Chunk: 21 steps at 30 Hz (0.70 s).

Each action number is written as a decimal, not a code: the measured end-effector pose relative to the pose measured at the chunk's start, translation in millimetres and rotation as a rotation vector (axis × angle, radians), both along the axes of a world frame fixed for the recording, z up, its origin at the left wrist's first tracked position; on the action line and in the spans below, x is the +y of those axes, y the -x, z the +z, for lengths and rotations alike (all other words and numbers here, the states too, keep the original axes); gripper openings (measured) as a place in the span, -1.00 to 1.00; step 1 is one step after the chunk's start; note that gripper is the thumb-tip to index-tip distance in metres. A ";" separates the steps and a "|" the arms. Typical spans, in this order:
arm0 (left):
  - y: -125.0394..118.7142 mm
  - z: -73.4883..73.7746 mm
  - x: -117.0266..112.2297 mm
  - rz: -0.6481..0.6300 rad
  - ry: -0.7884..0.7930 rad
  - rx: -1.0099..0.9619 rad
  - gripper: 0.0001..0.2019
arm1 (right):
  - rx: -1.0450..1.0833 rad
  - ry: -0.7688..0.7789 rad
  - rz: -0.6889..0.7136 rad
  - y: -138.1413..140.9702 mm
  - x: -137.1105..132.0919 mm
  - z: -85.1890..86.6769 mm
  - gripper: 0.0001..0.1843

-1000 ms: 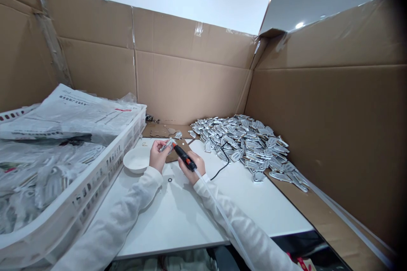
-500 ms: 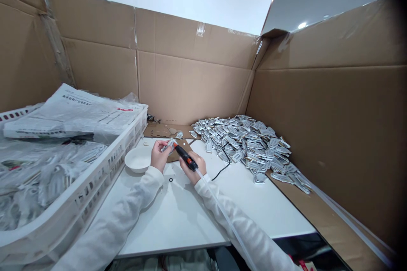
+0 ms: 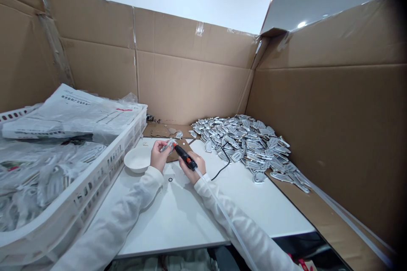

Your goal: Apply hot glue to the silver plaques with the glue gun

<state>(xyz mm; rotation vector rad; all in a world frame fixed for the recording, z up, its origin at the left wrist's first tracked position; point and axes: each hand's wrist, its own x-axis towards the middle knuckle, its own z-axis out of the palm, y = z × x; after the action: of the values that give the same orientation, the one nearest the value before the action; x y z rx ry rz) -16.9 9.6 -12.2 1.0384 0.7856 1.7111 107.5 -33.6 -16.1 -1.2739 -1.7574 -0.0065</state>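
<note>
Barely shifted, left hand pinches silvery piece beside tool gripped in right hand.

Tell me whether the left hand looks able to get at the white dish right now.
Probably yes: the white dish sits close beside the left hand, with nothing visible between, though that hand holds a small piece.

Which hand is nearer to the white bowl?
Left. The left hand is just right of the white bowl; the right hand, holding the glue gun, is farther right.
</note>
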 end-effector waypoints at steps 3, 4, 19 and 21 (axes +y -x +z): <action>0.4 -0.3 0.4 0.007 -0.004 0.017 -0.73 | 0.004 0.001 -0.003 -0.2 -0.2 0.3 -0.70; 0.4 -0.5 0.6 0.005 -0.004 0.021 -0.73 | 0.003 0.000 -0.002 -0.3 0.0 0.1 -0.71; 3.0 -5.6 5.1 0.153 -0.095 0.224 -0.81 | -0.133 -0.087 -0.143 -0.4 8.9 -6.2 -0.75; 3.0 -4.3 3.6 0.190 -0.116 0.251 -0.83 | -0.153 -0.128 -0.159 -0.8 8.0 -5.2 -0.76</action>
<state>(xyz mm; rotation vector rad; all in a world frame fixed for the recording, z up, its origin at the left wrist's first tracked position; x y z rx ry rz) -20.0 13.2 -16.5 1.3109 0.9795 1.8259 108.3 -25.6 -21.4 -1.3445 -1.7487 -0.3101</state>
